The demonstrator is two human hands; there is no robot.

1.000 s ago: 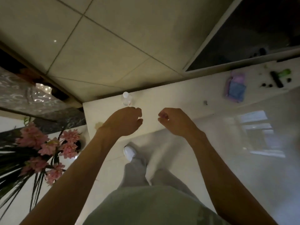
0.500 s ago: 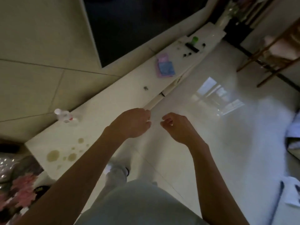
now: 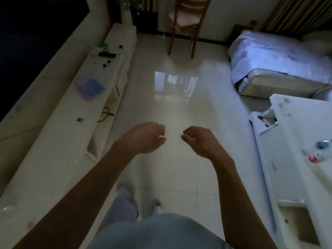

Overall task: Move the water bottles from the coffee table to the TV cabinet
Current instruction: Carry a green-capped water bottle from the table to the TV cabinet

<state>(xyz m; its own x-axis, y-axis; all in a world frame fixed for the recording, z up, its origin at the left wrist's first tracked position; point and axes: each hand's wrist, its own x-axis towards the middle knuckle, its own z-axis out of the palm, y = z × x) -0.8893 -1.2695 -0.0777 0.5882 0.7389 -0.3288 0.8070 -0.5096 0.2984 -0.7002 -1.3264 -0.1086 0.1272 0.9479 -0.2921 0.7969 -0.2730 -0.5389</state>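
Observation:
My left hand (image 3: 143, 137) and my right hand (image 3: 199, 141) hover side by side over the glossy floor, fingers loosely curled, holding nothing. The long white TV cabinet (image 3: 59, 133) runs along the left. The white coffee table (image 3: 294, 123) stands at the right edge. On it lie two small blurred bottles, one with a blue label (image 3: 323, 143) and one with a red label (image 3: 315, 157). Both hands are well apart from the table and the cabinet.
A purple and blue cloth (image 3: 89, 88), a black remote (image 3: 106, 54) and a green item (image 3: 104, 45) lie on the cabinet. A cable (image 3: 106, 114) hangs off its front. A wooden chair (image 3: 185, 24) stands ahead, a covered sofa (image 3: 276, 58) at right.
The view has swung right, away from the cabinet's left end. The bottle standing on the cabinet has left the view and the coffee table has come in. Both hands stay empty.

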